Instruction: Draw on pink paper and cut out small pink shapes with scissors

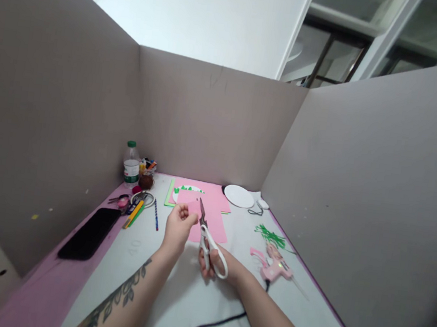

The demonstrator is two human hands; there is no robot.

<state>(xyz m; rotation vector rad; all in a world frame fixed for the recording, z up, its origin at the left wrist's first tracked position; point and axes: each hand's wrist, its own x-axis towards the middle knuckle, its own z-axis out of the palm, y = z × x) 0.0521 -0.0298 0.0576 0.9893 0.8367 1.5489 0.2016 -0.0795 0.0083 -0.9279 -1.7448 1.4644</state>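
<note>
My left hand (178, 225) is closed in a pinch on a small piece of pink paper (194, 207), held just above the table. My right hand (211, 262) grips white-handled scissors (208, 242), blades pointing up and away, their tips at the edge of the pink piece. Below them a larger pink sheet (212, 226) lies flat on the white tabletop (184, 298).
Grey partition walls enclose the desk on three sides. A pink glue gun (274, 267) with black cord and green strips (271, 237) lie right. A white plate (239, 195) sits at the back. Left: black phone (90, 232), pens, bottle (132, 165), stacked pink and green sheets (198, 195).
</note>
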